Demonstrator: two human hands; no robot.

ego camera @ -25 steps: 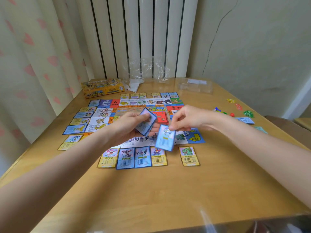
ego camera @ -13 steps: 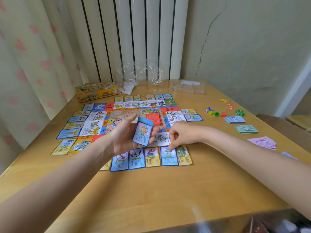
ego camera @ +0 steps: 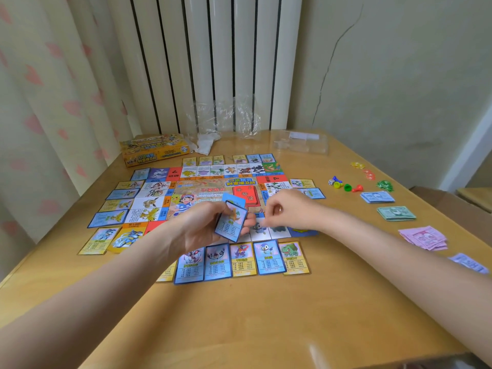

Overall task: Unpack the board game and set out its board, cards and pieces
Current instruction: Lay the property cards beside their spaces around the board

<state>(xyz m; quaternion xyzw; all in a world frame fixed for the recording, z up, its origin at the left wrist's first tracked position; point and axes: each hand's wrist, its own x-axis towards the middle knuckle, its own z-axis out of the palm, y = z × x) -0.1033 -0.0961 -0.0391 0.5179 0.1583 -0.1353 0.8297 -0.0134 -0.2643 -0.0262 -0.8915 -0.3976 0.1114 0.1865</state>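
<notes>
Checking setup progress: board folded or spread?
Spread. The board lies flat on the table, squares visible on all sides, cards lined along its edges.

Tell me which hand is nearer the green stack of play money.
Right. The right hand hovers over the board, left of the green stack of play money; the left hand is farther left, holding cards.

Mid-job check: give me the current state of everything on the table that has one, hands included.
left hand: grips a small stack of cards
right hand: fingers curled above the board, grip contents unclear
board: unfolded flat
card row: face up along the near edge
game box: lying flat, far left
pawns: standing right of the board
</notes>
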